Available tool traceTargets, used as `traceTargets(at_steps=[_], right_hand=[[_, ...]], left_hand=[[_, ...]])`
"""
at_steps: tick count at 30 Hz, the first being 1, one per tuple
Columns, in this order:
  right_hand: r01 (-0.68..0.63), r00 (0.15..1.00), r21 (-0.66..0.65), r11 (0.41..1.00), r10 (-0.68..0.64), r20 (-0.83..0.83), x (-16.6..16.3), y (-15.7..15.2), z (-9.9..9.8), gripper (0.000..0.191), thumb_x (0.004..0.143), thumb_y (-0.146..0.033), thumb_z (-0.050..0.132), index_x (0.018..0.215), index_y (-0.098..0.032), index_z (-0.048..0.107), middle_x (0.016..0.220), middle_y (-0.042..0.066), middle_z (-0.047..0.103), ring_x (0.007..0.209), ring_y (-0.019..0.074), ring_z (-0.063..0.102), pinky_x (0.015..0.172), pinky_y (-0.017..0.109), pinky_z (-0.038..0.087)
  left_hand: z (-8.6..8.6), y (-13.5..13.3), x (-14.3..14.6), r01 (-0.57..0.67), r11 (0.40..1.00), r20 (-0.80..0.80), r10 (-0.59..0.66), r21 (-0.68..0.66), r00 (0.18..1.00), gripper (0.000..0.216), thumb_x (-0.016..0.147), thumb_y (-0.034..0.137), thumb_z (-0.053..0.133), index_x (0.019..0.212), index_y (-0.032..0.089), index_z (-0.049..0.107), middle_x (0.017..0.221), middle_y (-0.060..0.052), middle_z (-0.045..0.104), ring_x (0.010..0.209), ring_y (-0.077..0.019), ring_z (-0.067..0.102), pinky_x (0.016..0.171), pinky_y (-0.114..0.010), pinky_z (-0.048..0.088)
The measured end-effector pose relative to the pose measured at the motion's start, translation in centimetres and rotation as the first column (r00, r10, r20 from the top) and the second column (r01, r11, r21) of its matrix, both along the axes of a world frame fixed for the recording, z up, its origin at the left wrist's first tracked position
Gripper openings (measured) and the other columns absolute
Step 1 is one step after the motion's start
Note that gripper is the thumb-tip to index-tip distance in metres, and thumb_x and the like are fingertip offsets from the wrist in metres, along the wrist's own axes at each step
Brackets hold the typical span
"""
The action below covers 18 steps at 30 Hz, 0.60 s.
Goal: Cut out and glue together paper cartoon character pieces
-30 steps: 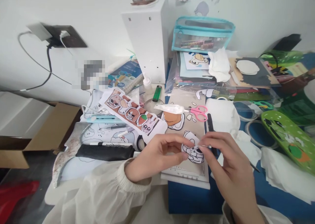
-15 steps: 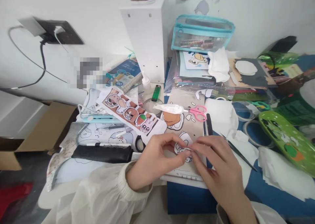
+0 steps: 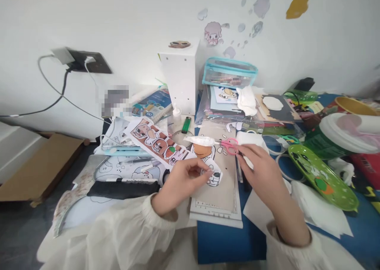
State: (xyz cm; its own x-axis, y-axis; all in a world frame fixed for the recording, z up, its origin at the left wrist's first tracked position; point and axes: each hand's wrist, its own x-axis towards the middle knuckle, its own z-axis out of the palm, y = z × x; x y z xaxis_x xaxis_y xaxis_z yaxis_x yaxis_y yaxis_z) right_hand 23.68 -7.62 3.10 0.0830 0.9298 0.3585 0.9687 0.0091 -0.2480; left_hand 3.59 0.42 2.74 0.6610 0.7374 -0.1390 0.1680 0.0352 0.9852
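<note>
My left hand (image 3: 187, 181) pinches a small white paper cutout (image 3: 217, 170) between thumb and fingertips. Under it, a printed cartoon sticker (image 3: 212, 180) lies on the grey-beige board (image 3: 224, 194), partly covered by the cutout and fingers. Farther right, my right hand (image 3: 261, 171) has its thumb and fingertips at the pink handle of a pair of scissors (image 3: 228, 145). The scissors lie flat, their blades hidden beneath a white tube (image 3: 203, 141). A brown-and-white cutout (image 3: 203, 150) rests just behind my left fingers.
Left of the board are a strip of cartoon prints (image 3: 160, 144) and a black pouch (image 3: 123, 189). A green lighter (image 3: 186, 125) lies behind. To the right are tape rolls (image 3: 289, 171), a green tray (image 3: 323, 179), white paper (image 3: 320, 210) and a lidded tub (image 3: 338, 135).
My right hand has left the paper cutout and moved up to the scissors' handle. My left hand keeps the cutout. The camera view has tilted upward and shifted right.
</note>
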Motion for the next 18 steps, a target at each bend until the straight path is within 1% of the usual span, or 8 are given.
traceTargets(at_steps=[1,2,3,5,7,10,14,18], right_hand=[[-0.010,0.999,-0.033,0.999,0.011,0.037,0.5,1.1,-0.1,0.029,0.091,-0.014,0.044,0.114,-0.019,0.061,0.109,0.011,0.064,0.100,0.0265,0.058,0.085,0.041,0.047],[-0.033,0.997,-0.076,0.997,0.039,0.071,0.8,2.1,-0.2,0.030,0.089,-0.011,0.046,0.112,-0.020,0.063,0.108,0.010,0.064,0.100,0.0270,0.058,0.085,0.042,0.048],[-0.053,0.993,-0.113,0.992,0.065,0.102,1.1,3.1,-0.3,0.029,0.088,-0.009,0.047,0.109,-0.019,0.064,0.108,0.011,0.064,0.100,0.0268,0.058,0.085,0.042,0.048],[-0.087,0.981,-0.182,0.980,0.116,0.155,1.4,4.5,-0.4,0.022,0.088,-0.010,0.051,0.102,-0.018,0.066,0.107,0.009,0.064,0.099,0.0245,0.058,0.085,0.042,0.049],[-0.108,0.968,-0.241,0.965,0.157,0.196,1.7,5.4,-0.4,0.013,0.089,-0.018,0.056,0.099,-0.017,0.064,0.106,0.007,0.063,0.097,0.0208,0.060,0.084,0.041,0.050],[-0.122,0.953,-0.304,0.945,0.197,0.231,2.0,6.0,-0.5,0.019,0.091,-0.030,0.056,0.103,-0.017,0.061,0.109,0.005,0.062,0.096,0.0181,0.061,0.084,0.040,0.051],[-0.123,0.952,-0.339,0.933,0.207,0.227,2.4,6.2,-0.4,0.023,0.091,-0.033,0.056,0.108,-0.017,0.060,0.112,0.007,0.062,0.097,0.0190,0.061,0.084,0.040,0.051],[-0.115,0.973,-0.303,0.946,0.168,0.156,2.5,5.8,0.4,0.020,0.089,-0.032,0.058,0.101,-0.016,0.061,0.107,0.006,0.063,0.095,0.0186,0.061,0.083,0.040,0.050]], left_hand=[[0.0,0.3,-0.1,0.017,1.000,0.015,-0.017,0.011,1.000,0.016,0.080,0.029,0.064,0.076,0.013,0.066,0.077,-0.005,0.069,0.071,-0.0150,0.062,0.065,-0.024,0.048],[0.0,0.5,-0.2,0.030,0.999,0.029,-0.031,0.025,0.999,0.017,0.081,0.029,0.063,0.078,0.013,0.067,0.077,-0.005,0.069,0.071,-0.0152,0.062,0.066,-0.025,0.048],[-0.1,0.7,-0.3,0.043,0.998,0.042,-0.045,0.040,0.998,0.017,0.082,0.029,0.063,0.079,0.013,0.068,0.078,-0.006,0.070,0.072,-0.0154,0.062,0.067,-0.025,0.048],[-0.2,0.9,-0.5,0.057,0.996,0.061,-0.061,0.072,0.996,0.018,0.083,0.029,0.062,0.080,0.014,0.070,0.079,-0.006,0.071,0.073,-0.0160,0.062,0.068,-0.025,0.048],[-0.4,1.0,-0.8,0.062,0.992,0.077,-0.070,0.107,0.995,0.018,0.082,0.028,0.062,0.079,0.013,0.071,0.079,-0.006,0.071,0.074,-0.0166,0.063,0.069,-0.026,0.049],[-1.0,0.9,-1.1,0.040,0.987,0.100,-0.056,0.158,0.993,0.018,0.081,0.028,0.063,0.078,0.013,0.072,0.080,-0.007,0.072,0.075,-0.0179,0.064,0.070,-0.027,0.050],[-1.8,0.7,-1.5,-0.029,0.979,0.132,0.002,0.201,0.991,0.017,0.079,0.028,0.065,0.080,0.013,0.074,0.081,-0.008,0.074,0.076,-0.0191,0.065,0.070,-0.028,0.052],[-2.1,0.6,-1.6,-0.112,0.972,0.154,0.080,0.208,0.985,0.016,0.074,0.026,0.068,0.082,0.014,0.075,0.080,-0.007,0.075,0.072,-0.0189,0.067,0.069,-0.029,0.055]])
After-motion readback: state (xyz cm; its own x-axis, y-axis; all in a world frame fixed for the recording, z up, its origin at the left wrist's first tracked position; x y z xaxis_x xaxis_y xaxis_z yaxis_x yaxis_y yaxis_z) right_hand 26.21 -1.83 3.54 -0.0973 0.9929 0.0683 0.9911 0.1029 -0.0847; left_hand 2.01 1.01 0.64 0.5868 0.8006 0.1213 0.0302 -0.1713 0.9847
